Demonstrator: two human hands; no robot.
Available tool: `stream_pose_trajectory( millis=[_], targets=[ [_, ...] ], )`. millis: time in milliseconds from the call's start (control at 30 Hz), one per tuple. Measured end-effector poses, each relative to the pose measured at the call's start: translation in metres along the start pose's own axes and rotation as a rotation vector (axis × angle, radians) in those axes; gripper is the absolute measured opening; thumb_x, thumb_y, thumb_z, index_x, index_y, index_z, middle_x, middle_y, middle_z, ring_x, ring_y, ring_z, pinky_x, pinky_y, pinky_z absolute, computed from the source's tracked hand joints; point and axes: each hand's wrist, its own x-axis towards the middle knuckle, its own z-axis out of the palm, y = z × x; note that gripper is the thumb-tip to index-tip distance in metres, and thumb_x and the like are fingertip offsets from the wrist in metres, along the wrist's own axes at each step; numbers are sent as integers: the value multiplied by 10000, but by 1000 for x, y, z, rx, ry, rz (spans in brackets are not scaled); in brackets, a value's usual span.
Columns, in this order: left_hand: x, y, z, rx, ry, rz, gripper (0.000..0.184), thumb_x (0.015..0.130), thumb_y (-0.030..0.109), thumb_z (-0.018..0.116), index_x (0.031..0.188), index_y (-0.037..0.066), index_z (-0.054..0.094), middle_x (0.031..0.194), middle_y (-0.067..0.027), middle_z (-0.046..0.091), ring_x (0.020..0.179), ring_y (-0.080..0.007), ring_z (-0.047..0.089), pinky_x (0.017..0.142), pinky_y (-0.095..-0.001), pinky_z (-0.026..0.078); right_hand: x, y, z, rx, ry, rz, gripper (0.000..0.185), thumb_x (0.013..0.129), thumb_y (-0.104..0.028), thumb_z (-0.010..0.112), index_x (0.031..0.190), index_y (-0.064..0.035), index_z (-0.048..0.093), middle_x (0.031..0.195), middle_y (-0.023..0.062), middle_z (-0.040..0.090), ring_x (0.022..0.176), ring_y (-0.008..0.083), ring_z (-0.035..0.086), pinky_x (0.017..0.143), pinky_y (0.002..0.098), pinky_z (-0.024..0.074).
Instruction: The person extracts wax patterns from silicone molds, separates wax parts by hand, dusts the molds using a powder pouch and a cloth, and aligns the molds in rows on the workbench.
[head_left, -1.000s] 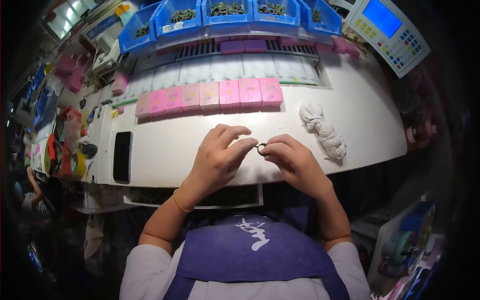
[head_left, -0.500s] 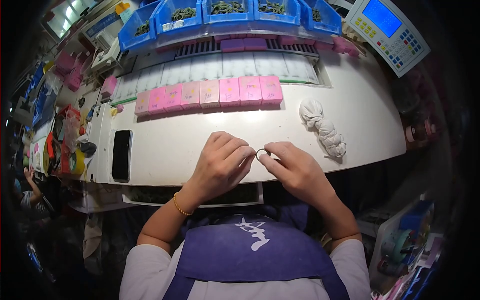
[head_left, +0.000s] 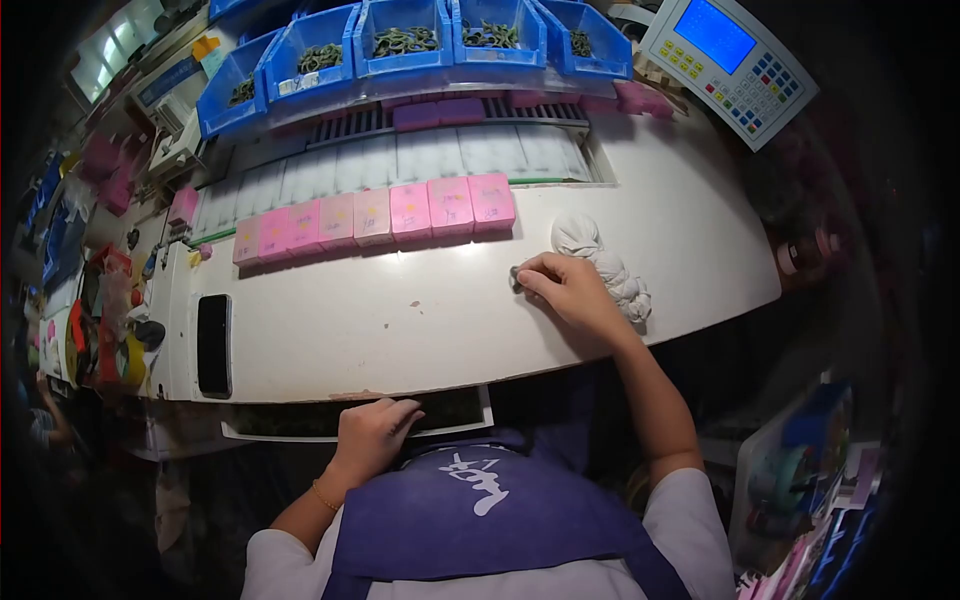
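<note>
My right hand (head_left: 568, 290) is over the white worktop, its thumb and fingers pinching a small dark ring (head_left: 516, 279), seen nearly edge-on. Just behind that hand lies a twisted white cloth (head_left: 578, 236), partly covered by it. My left hand (head_left: 372, 436) hangs at the front edge, over an open drawer (head_left: 462, 428) with dark contents. Its fingers are curled together; whether they hold anything is hidden.
A row of pink and pale blocks (head_left: 372, 218) with handwriting stands across the worktop (head_left: 330, 320). Blue bins (head_left: 403, 42) of dark rings line the back. A phone (head_left: 214, 345) lies at left, a keypad display (head_left: 735, 70) stands at right.
My hands have parted. The right hand has carried the ring up towards the cloth, while the left has dropped to the drawer. The whole view has shifted slightly.
</note>
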Motion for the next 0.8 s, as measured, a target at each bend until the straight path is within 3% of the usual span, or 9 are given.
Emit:
stream_pose_trajectory(
  millis=[100, 167, 233, 267, 333, 433, 567, 667, 800],
  targets=[
    [-3, -7, 0, 134, -33, -29, 116, 806, 170, 798, 868, 85, 750, 681, -103, 671, 578, -271, 644, 532, -343, 499, 25, -21, -13, 135, -141, 311, 268, 960, -174, 663, 1146, 19, 669, 792, 57, 700, 690, 89, 616, 620, 266, 482],
    [-3, -2, 0, 89, 30, -65, 106, 811, 156, 796, 862, 73, 756, 677, -105, 671, 571, -245, 643, 534, -330, 491, 45, -24, -20, -111, 85, 71, 325, 916, -235, 690, 1170, -33, 678, 919, 150, 721, 857, 219, 681, 796, 347, 530],
    [0, 6, -2, -53, 38, -106, 96, 835, 170, 778, 862, 80, 758, 646, -95, 651, 562, -248, 634, 537, -331, 486, 74, -15, -26, -303, 102, -375, 572, 813, -311, 754, 1324, -103, 607, 1186, 204, 656, 1147, 306, 601, 1000, 400, 454],
    [4, 8, -2, -187, 60, -145, 97, 859, 184, 759, 861, 87, 761, 616, -86, 632, 552, -250, 625, 539, -331, 481, 91, -5, -24, -302, 107, -367, 572, 813, -311, 754, 1324, -103, 607, 1186, 204, 656, 1147, 306, 601, 1000, 400, 454],
    [11, 7, -1, -250, 79, -97, 103, 858, 162, 758, 924, 83, 759, 641, -87, 637, 548, -249, 615, 554, -326, 487, 117, 12, -14, -517, -20, -505, 858, 710, -364, 825, 1440, -60, 492, 1411, 212, 506, 1273, 337, 485, 1075, 462, 393],
    [66, 35, -16, -233, 58, -140, 288, 834, 125, 768, 1115, 83, 719, 870, -101, 663, 702, -256, 624, 684, -337, 518, 126, 17, -5, -525, -166, -384, 967, 645, -382, 851, 1461, -51, 453, 1425, 216, 478, 1270, 376, 485, 1108, 474, 370],
    [148, 15, 14, -158, 72, 312, 400, 791, 89, 792, 1178, 96, 696, 1131, -90, 603, 952, -234, 599, 752, -313, 529, 113, 13, -7, -502, -116, -330, 972, 625, -363, 859, 1447, -34, 458, 1356, 217, 524, 1255, 376, 493, 1094, 447, 387],
    [175, -2, 22, -90, -89, 428, 337, 819, 165, 776, 1134, 82, 690, 1095, -81, 616, 972, -282, 576, 850, -381, 491, 82, 0, -20, -470, 127, -295, 942, 619, -317, 869, 1422, -22, 473, 1265, 207, 570, 1202, 352, 534, 1041, 420, 430],
    [175, -6, 28, -187, -97, 327, 315, 819, 154, 770, 1115, 85, 691, 1039, -75, 637, 913, -280, 591, 806, -370, 503, 20, -17, -30, -304, 311, -224, 923, 634, -292, 874, 1420, -25, 471, 1237, 197, 575, 1190, 324, 547, 1014, 401, 446]
  ],
)
